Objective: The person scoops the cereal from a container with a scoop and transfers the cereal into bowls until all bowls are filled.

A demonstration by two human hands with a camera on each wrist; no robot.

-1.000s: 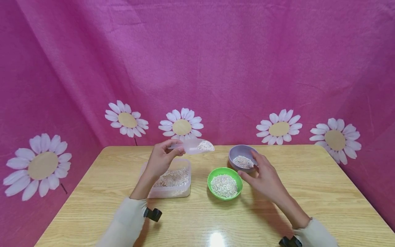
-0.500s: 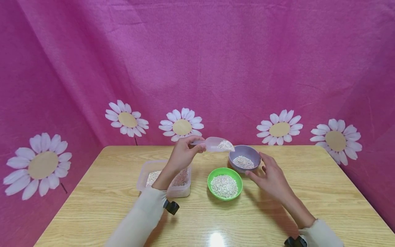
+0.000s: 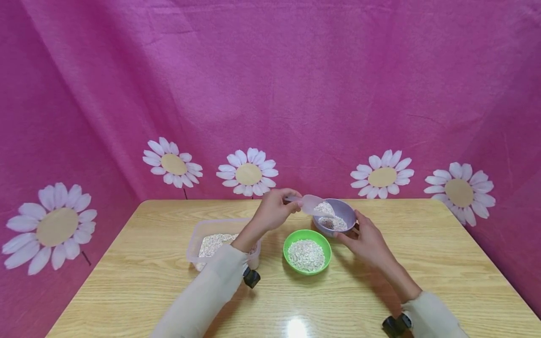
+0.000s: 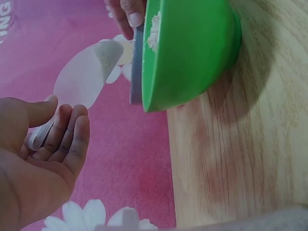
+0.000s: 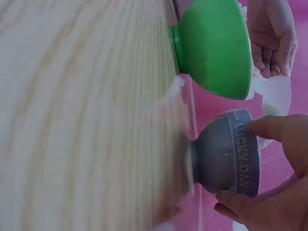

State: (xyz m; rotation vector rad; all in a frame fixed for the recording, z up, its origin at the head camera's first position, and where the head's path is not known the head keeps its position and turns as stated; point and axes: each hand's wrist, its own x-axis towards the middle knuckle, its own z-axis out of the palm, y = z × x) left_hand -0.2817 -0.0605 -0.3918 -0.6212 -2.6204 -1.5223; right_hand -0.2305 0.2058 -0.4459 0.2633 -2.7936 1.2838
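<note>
My left hand (image 3: 274, 213) pinches the handle of a clear plastic scoop (image 3: 312, 204) loaded with pale grain and holds it tipped over the purple bowl (image 3: 344, 212). The left wrist view shows the scoop (image 4: 82, 77) past my fingers (image 4: 62, 139), with grain at its tip. My right hand (image 3: 367, 239) grips the purple bowl (image 5: 226, 154) at its near side, thumb on the wall. The purple bowl has some grain in it. A green bowl (image 3: 307, 235) full of grain stands just in front of it, between my hands.
A clear rectangular tub (image 3: 203, 230) of grain sits on the wooden table (image 3: 422, 263) left of the green bowl, partly behind my left forearm. A pink cloth with daisy prints (image 3: 382, 176) hangs behind the table and along both sides.
My left hand has carried the loaded scoop rightward from above the tub to over the purple bowl and tipped it. My right hand has closed in on the bowl's side.
</note>
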